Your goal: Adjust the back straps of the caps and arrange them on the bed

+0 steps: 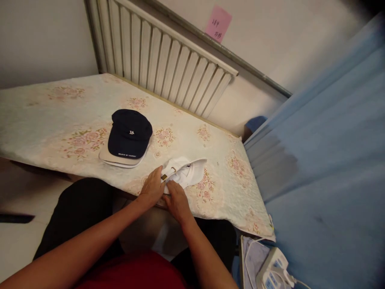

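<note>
A white baseball cap (197, 171) lies on its side at the near edge of the floral-covered table, its brim pointing right and its hollow partly showing. Its back strap has a small brass buckle (164, 178). My left hand (153, 186) grips the cap's left side by the buckle. Just to the right, my right hand (177, 197) has its fingers closed on the cap's lower edge; the fingertips are partly hidden. Left of my hands, a navy cap (129, 134) with a white emblem and lettering on its brim sits on top of paler caps (110, 159), whose brims stick out below.
The floral cover (186, 136) spreads over the table. Behind it stand a white radiator (156, 56) and a wall with a pink note (218, 24). A blue curtain (315, 160) hangs on the right. A power strip (272, 269) with cables lies at the lower right.
</note>
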The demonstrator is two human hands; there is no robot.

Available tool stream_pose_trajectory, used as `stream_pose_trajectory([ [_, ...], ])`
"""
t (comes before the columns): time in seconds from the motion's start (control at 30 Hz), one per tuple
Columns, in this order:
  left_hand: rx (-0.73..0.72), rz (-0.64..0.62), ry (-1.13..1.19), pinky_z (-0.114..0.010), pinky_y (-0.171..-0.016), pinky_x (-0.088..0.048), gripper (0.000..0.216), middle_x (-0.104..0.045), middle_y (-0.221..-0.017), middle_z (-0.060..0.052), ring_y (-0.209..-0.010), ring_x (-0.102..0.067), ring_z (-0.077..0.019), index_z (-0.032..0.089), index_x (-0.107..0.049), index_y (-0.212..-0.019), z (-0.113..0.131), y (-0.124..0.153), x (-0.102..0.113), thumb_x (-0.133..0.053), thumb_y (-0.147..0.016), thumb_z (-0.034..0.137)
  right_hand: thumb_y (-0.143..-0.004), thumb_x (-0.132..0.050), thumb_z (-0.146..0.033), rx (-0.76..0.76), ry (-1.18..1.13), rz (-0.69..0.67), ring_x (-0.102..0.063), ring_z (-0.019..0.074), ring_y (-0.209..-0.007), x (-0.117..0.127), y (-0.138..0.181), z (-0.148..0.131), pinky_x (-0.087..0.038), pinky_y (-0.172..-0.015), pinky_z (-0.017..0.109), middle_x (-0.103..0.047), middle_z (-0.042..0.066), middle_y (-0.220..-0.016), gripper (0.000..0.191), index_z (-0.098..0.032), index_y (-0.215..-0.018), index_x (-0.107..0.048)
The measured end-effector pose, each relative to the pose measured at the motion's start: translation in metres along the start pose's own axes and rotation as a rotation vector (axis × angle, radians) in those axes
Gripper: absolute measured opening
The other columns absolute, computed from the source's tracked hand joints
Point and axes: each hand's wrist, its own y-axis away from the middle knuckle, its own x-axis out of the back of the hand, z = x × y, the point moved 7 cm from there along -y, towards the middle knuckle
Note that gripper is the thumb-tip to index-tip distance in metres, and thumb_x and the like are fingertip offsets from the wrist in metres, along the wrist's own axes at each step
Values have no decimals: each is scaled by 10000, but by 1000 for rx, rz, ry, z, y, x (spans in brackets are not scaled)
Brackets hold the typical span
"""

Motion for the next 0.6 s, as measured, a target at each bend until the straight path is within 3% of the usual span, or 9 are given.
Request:
stream_pose_trajectory([
  [0.17,6,-20,-55,-432,-1074,-360,587,-462,-1384,-209,-1316,-408,-275,47,-340,-1372,4,-10,2,-427,-801,156,-846,-495,-142,-43,146,46,-404,249,-1337,-22,-2,27,-291,-1129,461,-523,132,-1380,480,-134,-1325,-482],
  [0.37,-71,14,-164,-483,-1042,-380,579,-461,-1380,-232,-1305,-410,-313,45,-356,-1360,15,-6,9,-465,-815,205,-858,-445,-110,-60,175,80,-377,215,-1354,-28,0,30,-262,-1139,432,-521,98,-1391,461,-158,-1313,-497],
  [0.5,-350,135,-238,-504,-1074,-325,539,-438,-1421,-192,-1356,-337,-306,106,-374,-1368,48,29,17,-472,-846,198,-874,-472,-161,-60,166,102,-397,196,-1338,-29,0,33,-271,-1131,416,-541,102,-1371,431,-169,-1303,-506],
  [0.6,-638,-14,-258,-442,-1050,-376,445,-510,-1380,-138,-1282,-448,-250,158,-450,-1324,66,60,-6,-408,-882,139,-875,-506,-215,-67,114,116,-436,209,-1309,-29,-1,37,-291,-1115,420,-586,115,-1317,385,-166,-1254,-553],
])
